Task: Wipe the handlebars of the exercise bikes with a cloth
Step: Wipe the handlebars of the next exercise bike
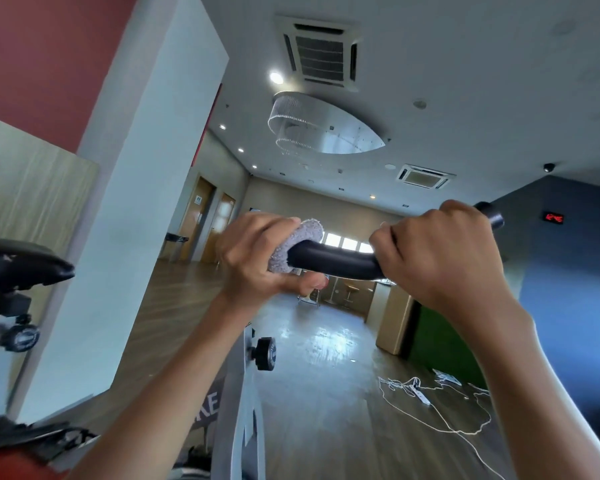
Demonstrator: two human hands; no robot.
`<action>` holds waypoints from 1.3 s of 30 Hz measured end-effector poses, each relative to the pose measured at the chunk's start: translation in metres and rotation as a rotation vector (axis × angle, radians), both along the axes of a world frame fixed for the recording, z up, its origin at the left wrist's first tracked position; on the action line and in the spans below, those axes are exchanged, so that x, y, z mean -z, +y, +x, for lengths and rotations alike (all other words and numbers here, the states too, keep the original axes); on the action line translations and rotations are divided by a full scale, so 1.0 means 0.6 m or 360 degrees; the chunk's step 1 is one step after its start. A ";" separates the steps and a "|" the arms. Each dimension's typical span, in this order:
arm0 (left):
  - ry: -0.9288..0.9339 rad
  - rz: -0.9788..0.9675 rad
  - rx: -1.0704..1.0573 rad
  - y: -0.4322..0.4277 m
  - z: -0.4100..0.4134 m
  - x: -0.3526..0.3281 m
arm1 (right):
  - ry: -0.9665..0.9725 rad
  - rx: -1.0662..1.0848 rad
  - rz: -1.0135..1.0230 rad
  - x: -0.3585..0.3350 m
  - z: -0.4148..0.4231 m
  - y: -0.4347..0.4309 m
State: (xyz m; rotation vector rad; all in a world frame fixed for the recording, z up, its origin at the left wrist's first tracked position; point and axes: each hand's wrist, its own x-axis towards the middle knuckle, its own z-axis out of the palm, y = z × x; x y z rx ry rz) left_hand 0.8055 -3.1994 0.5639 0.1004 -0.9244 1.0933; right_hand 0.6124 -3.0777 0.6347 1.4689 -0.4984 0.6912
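One black handlebar [340, 262] is crossing mid-view — the left hand [257, 259] is gripping one grey cloth [297, 244] around it; at three o'clock the right hand [442, 254] is clutching bare bar. Possibly a second bike [25, 266] is standing at nine o'clock.

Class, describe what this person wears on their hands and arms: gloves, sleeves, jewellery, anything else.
The left hand and right hand are bare, without gloves; no watch or bracelet shows at either wrist. Both forearms are uncovered, with no sleeve in view.
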 end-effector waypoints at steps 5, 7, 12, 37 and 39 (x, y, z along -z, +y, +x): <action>0.0183 0.0129 0.0693 -0.015 -0.025 0.010 | 0.0001 0.0049 -0.0091 0.003 0.001 -0.002; 0.0304 0.0188 0.0841 -0.020 -0.034 0.017 | 0.0040 0.0079 -0.0139 0.004 -0.002 -0.007; 0.0238 0.0236 0.0996 -0.006 -0.033 0.015 | 0.0055 0.0267 -0.0170 -0.002 -0.001 -0.008; 0.0284 0.0189 0.1226 -0.037 -0.031 0.000 | -0.0268 0.0304 0.0085 0.002 0.013 -0.014; 0.0238 0.0064 0.1024 -0.033 -0.036 0.003 | -0.0320 0.0315 0.0095 0.002 0.012 -0.015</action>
